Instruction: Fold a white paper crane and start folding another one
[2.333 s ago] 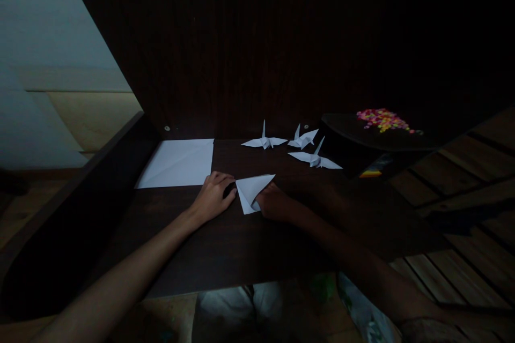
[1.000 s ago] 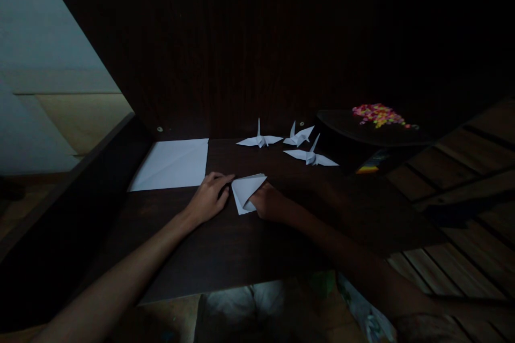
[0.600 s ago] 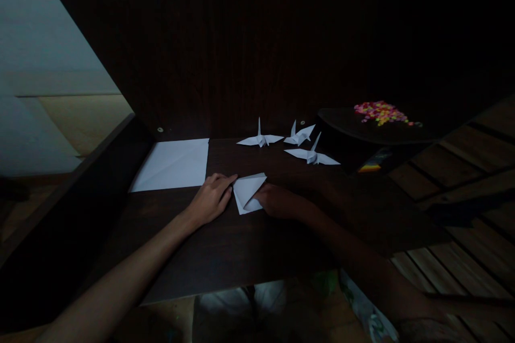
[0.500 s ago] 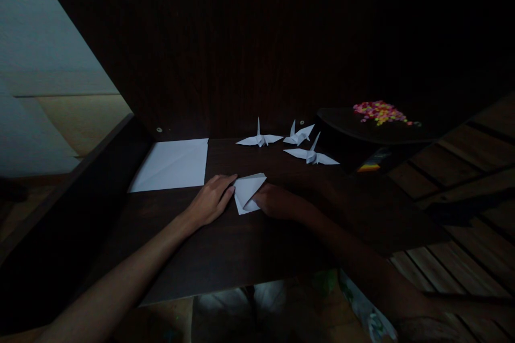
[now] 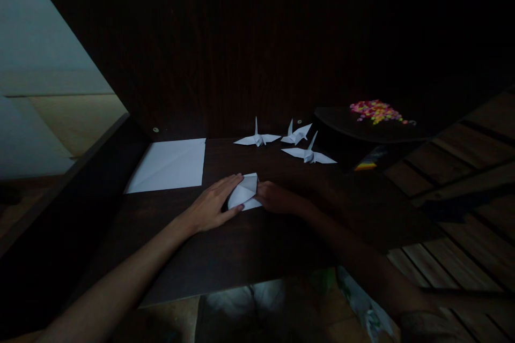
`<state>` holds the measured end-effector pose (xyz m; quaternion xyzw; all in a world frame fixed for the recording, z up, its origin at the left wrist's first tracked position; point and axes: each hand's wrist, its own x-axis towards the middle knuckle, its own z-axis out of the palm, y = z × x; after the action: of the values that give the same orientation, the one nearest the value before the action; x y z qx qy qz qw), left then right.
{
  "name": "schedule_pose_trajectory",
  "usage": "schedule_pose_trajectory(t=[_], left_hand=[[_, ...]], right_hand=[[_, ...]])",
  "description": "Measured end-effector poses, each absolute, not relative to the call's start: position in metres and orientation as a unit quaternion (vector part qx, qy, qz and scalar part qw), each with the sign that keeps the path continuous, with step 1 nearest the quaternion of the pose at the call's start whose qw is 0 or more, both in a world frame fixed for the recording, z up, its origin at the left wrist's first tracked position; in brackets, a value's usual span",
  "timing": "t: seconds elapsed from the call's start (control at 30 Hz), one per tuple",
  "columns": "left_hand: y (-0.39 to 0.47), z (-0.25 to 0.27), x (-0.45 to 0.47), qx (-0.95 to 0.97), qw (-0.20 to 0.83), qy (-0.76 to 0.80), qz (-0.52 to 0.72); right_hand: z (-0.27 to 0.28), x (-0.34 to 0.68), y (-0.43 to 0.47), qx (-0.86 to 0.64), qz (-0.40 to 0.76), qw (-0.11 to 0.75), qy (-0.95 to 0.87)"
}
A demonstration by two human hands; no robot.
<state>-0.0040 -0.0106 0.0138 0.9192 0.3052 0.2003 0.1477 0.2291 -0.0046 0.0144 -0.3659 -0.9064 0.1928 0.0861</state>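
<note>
A small folded sheet of white paper [image 5: 246,191] lies on the dark table, with one layer lifted and bulging. My left hand [image 5: 213,206] rests flat at its left side, fingers stretched over the upper edge and thumb spread along the lower edge. From the right, my right hand [image 5: 274,196] is closed on the right edge of this paper; its fingertips are partly hidden. Behind stand three white origami cranes: a left one [image 5: 258,139], a back one [image 5: 296,133] and a front one [image 5: 309,155].
A larger flat sheet of white paper [image 5: 169,165] with a diagonal crease lies on the left of the table [image 5: 193,262]. Small colourful pieces [image 5: 378,111] are heaped on a raised dark shelf [image 5: 341,120] at the right. A dark side panel [image 5: 68,198] borders the left.
My left hand has slid right over the folded paper, its thumb now on the lower edge. The paper's upper layer has swung up and bulges. The right hand stays at the right edge.
</note>
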Motion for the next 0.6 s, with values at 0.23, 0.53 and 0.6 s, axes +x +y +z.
schedule_pose_trajectory(t=[0.23,0.53,0.6], left_hand=[[-0.010,0.015,-0.007,0.923,0.153,0.298,0.188],[-0.008,0.012,-0.010,0.933,0.138,0.286,0.172],[-0.008,0.012,-0.011,0.935,0.136,0.282,0.163]], right_hand=[[0.023,0.246,-0.001,-0.364,0.240,0.111,-0.893],[0.022,0.243,0.001,-0.321,0.230,0.109,-0.912],[0.021,0.242,-0.001,-0.319,0.230,0.117,-0.912]])
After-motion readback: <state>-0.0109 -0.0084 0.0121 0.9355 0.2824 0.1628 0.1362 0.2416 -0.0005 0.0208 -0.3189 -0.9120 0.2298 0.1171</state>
